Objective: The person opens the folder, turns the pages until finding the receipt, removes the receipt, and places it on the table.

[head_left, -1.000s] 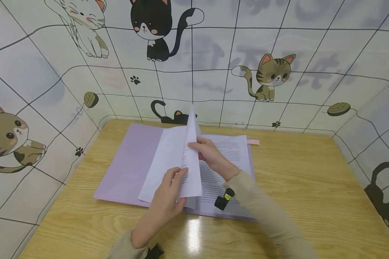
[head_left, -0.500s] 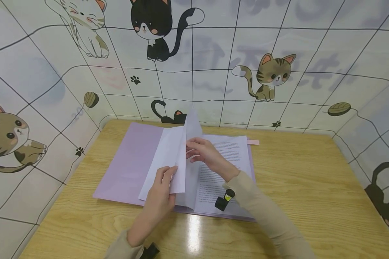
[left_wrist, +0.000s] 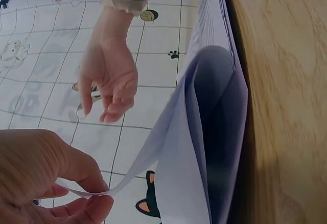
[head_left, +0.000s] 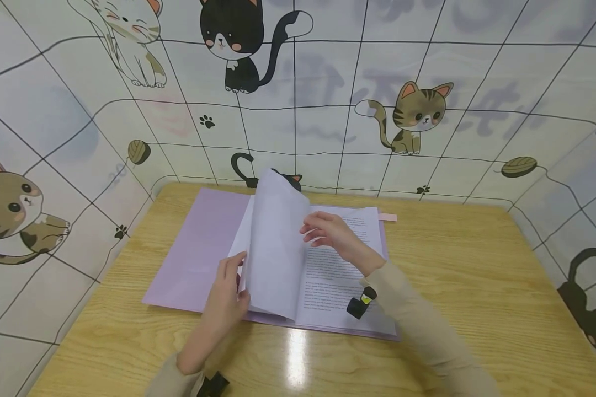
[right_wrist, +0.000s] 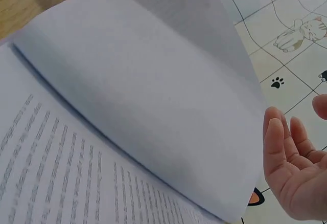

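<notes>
A purple folder (head_left: 198,248) lies opened out on the table, with printed sheets (head_left: 340,275) on its right side. One white page (head_left: 278,248) stands curved up over the middle and leans left. My left hand (head_left: 227,292) pinches this page's free edge between thumb and fingers, as the left wrist view shows at the pinched page edge (left_wrist: 125,180). To the right of the page, my right hand (head_left: 333,231) hovers over the printed sheets with loosely bent fingers and nothing in them. In the right wrist view, the right hand (right_wrist: 299,165) is apart from the raised page (right_wrist: 153,81).
Wooden table (head_left: 467,275) surrounds the folder. A pink tab (head_left: 388,218) sticks out past the folder's right edge. Behind and at both sides stands a white wall covering (head_left: 328,132) with a grid and cartoon cats. Black wrist cameras (head_left: 361,303) sit on both wrists.
The left hand has moved left and toward the body, drawing the page over leftward. My right hand has let go of the paper and shifted slightly right.
</notes>
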`<state>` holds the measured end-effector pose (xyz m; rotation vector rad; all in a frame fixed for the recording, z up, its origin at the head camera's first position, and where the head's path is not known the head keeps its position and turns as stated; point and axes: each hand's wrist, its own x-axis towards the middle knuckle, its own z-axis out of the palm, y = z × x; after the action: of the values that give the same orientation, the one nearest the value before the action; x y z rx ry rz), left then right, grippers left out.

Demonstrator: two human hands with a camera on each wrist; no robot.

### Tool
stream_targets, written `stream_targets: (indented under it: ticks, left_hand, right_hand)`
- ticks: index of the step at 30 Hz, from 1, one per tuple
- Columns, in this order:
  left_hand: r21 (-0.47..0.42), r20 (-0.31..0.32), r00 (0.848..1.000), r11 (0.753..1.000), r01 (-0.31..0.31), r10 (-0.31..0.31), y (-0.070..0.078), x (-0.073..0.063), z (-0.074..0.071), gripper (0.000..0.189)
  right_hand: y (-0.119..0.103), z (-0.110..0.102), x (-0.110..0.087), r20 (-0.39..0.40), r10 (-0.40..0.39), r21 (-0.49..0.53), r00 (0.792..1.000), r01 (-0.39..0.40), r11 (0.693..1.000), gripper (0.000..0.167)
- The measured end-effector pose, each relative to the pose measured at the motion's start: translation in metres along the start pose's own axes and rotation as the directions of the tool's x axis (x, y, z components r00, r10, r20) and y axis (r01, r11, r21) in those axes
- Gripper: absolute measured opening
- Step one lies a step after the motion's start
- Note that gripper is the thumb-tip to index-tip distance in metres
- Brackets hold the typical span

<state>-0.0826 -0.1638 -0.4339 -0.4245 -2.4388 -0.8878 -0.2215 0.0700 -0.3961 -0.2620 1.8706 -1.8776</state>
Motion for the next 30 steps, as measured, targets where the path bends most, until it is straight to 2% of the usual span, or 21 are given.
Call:
stream_targets:
  ticks: [5, 10, 15, 20, 27, 30]
  left_hand:
    - [0.013, 0.022, 0.997, 0.998, 0.068, -0.068, -0.009, -0.002, -0.004, 0.075]
    - [0.033, 0.066, 0.99, 0.992, 0.124, -0.126, -0.016, -0.003, -0.007, 0.081]
    - [0.048, 0.125, 0.979, 0.987, 0.154, -0.159, -0.023, -0.006, -0.008, 0.075]
    - [0.048, 0.153, 0.972, 0.984, 0.173, -0.179, -0.029, -0.008, -0.007, 0.062]
    - [0.085, 0.215, 0.94, 0.964, 0.251, -0.264, -0.038, -0.011, -0.006, 0.046]
    - [0.087, 0.244, 0.924, 0.956, 0.28, -0.293, -0.041, -0.012, -0.006, 0.043]
  right_hand:
    - [0.008, -0.018, -0.002, -0.039, 0.019, -0.053, 0.999, -0.021, 0.998, 0.032]
    - [0.015, -0.039, -0.001, -0.112, 0.036, -0.1, 0.993, -0.047, 0.994, 0.039]
    - [0.025, -0.063, 0.005, -0.22, 0.049, -0.126, 0.974, -0.079, 0.989, 0.039]
    - [0.032, -0.085, 0.009, -0.311, 0.03, -0.155, 0.95, -0.081, 0.984, 0.035]
    - [0.039, -0.108, 0.017, -0.419, -0.006, -0.275, 0.908, -0.121, 0.954, 0.033]
    - [0.04, -0.113, 0.019, -0.441, -0.025, -0.329, 0.897, -0.135, 0.935, 0.035]
